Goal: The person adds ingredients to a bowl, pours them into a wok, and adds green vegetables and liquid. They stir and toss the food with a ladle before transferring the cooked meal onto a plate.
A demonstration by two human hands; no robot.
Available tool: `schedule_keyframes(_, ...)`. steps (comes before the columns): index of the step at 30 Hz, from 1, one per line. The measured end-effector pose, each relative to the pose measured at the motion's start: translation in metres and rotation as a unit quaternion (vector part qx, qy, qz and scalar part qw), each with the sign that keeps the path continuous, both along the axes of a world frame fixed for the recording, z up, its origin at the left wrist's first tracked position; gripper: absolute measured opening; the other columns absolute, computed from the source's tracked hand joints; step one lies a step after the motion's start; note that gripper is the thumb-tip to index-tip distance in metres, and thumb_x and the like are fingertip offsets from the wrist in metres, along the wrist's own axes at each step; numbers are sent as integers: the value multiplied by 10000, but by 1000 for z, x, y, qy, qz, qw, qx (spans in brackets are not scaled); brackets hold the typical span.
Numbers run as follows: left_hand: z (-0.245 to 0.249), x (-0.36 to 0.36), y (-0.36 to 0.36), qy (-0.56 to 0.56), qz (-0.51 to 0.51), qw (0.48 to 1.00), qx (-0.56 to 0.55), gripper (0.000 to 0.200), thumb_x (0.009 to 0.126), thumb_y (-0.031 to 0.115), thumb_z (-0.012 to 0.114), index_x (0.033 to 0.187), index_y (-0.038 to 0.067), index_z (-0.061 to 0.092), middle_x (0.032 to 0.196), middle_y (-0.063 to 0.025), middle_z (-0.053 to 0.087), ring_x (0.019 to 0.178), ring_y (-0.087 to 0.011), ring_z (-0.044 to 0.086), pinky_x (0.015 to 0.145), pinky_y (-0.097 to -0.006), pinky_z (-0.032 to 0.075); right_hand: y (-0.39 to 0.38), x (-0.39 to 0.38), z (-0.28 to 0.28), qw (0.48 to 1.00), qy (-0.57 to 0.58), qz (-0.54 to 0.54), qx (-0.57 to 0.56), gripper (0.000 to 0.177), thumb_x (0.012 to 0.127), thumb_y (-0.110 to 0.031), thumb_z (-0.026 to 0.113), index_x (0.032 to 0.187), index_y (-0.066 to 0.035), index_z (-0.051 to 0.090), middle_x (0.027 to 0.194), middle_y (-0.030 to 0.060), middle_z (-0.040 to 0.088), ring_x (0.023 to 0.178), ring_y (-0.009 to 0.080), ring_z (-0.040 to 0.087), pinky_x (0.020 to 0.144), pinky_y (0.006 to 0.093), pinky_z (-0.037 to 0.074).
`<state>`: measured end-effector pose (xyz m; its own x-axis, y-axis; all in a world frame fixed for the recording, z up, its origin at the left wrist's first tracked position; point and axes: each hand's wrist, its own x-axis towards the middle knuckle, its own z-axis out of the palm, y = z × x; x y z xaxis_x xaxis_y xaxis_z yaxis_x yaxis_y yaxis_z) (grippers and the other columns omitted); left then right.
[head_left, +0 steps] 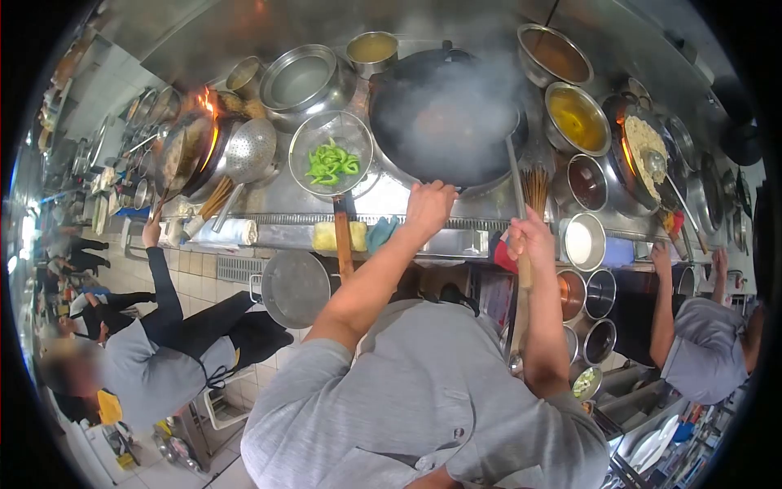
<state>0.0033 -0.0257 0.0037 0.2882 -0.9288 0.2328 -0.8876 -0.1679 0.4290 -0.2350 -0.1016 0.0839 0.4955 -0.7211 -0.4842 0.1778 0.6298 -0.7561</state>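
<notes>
A large black wok point(407, 122) stands on the stove in front, with smoke rising from it and partly hiding its inside. My left hand point(432, 207) is closed at the wok's near rim; what its fingers grip is too small to make out. A long-handled ladle point(515, 175) reaches over the wok's right side, and my right hand point(531, 236) is wrapped round its wooden handle. Left of the wok, a strainer point(304, 138) holds sliced green peppers point(332, 161).
Metal bowls, one with yellow oil point(577, 118), flank the wok. A bamboo brush point(534, 187) lies right of the ladle. Co-workers stand on both sides at woks with flames. A slotted skimmer point(251, 150) and a yellow cloth point(324, 237) are at left.
</notes>
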Motion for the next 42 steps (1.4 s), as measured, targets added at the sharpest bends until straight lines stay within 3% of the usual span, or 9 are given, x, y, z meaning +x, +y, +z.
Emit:
schedule_keyframes(8,-3,-3,0,-9,19,1000,-23,160,957,262,637,939,128,723,837,-70,650,860,-288,668,770,-467,418,-47,68,-28,886,330,95,-312,602,981,-220,596,1515,4,432,642,73,575,449,175,559,449,351,471)
schedule_keyframes(11,-4,-2,0,-10,17,1000,-21,155,955,263,640,924,131,714,840,-68,648,858,-286,668,774,-466,411,-64,84,-34,870,349,152,-314,571,991,-283,595,1498,-46,483,688,147,627,547,266,655,550,407,529)
schedule_keyframes(14,-6,-1,0,-13,14,999,-33,155,955,264,641,930,130,713,849,-69,649,851,-285,669,777,-467,409,-87,54,-94,665,348,166,-640,568,991,-320,604,1518,-144,484,735,204,660,687,380,695,655,486,548)
schedule_keyframes(20,-10,3,0,3,6,1000,-19,183,972,284,620,942,130,712,871,-83,654,854,-300,669,780,-474,420,-37,1,-18,535,571,256,-568,526,1003,-303,591,1509,-197,492,940,259,701,833,427,687,765,564,522)
schedule_keyframes(26,-8,3,-4,0,33,999,36,267,1005,326,570,1010,89,692,969,-151,671,872,-387,659,880,-517,464,41,-42,-2,731,437,92,-516,513,993,-247,616,1489,-164,516,1165,279,682,1034,468,665,892,493,534)
schedule_keyframes(32,-18,4,-15,9,-18,997,68,298,1027,319,522,989,56,656,963,-204,673,897,-420,650,824,-548,487,100,-55,36,759,488,146,-406,502,994,-228,620,1474,-120,526,1245,252,668,1137,414,662,953,445,520)
schedule_keyframes(36,-27,7,-12,8,-44,998,34,291,1033,303,514,983,50,649,971,-191,667,910,-399,641,817,-551,478,129,-54,-7,871,372,26,-318,491,995,-254,624,1455,-107,536,1259,221,678,1064,403,688,923,408,530)
schedule_keyframes(40,-9,9,-9,8,-33,997,69,314,1034,321,523,996,31,638,996,-233,651,908,-455,622,823,-571,471,183,-85,38,902,397,-85,-146,503,994,-192,632,1466,-66,510,1229,130,699,1080,207,668,905,358,521)
schedule_keyframes(42,-10,12,-10,-2,-40,996,79,317,1034,321,521,993,28,637,989,-233,651,906,-455,621,819,-568,471,213,-108,42,895,396,-178,-102,513,978,-130,643,1465,-55,503,1078,66,680,929,118,627,800,284,512)
